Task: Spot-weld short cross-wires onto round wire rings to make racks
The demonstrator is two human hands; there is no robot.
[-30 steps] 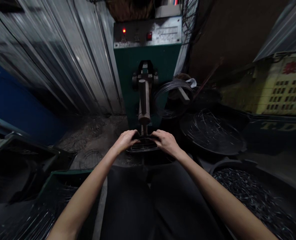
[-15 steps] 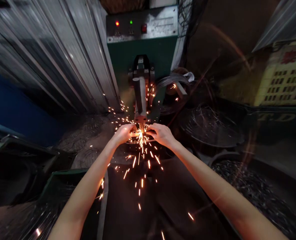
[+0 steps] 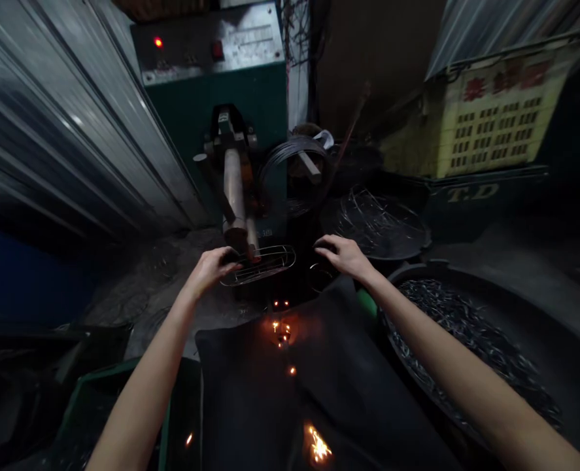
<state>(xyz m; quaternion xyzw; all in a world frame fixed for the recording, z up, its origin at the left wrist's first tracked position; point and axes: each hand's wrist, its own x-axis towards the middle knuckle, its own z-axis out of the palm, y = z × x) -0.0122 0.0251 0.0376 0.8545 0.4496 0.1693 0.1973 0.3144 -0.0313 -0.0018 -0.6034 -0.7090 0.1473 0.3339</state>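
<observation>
My left hand (image 3: 215,269) is closed on the left end of an oval wire rack (image 3: 282,263), which sits at the electrode tip (image 3: 254,254) of a green spot welder (image 3: 172,104). To the right of the rack, and apart from it, is my right hand (image 3: 344,256), its thumb and fingers curved with a gap between them and nothing visible inside. A thin wire ring (image 3: 320,278) shows just below that hand. Glowing sparks (image 3: 318,446) lie on the dark apron (image 3: 250,392) over my lap.
To the right, a wide tub (image 3: 437,268) holds many small metal pieces. Behind it are a round tray of wires (image 3: 378,226) and a yellow crate (image 3: 495,124). A green bin (image 3: 74,402) stands at lower left. Coiled wire (image 3: 294,147) hangs beside the welder.
The spray of sparks at the electrode has died down to a few embers. My right hand has come away from the rack to the right. The green indicator light has gone out; the view has shifted.
</observation>
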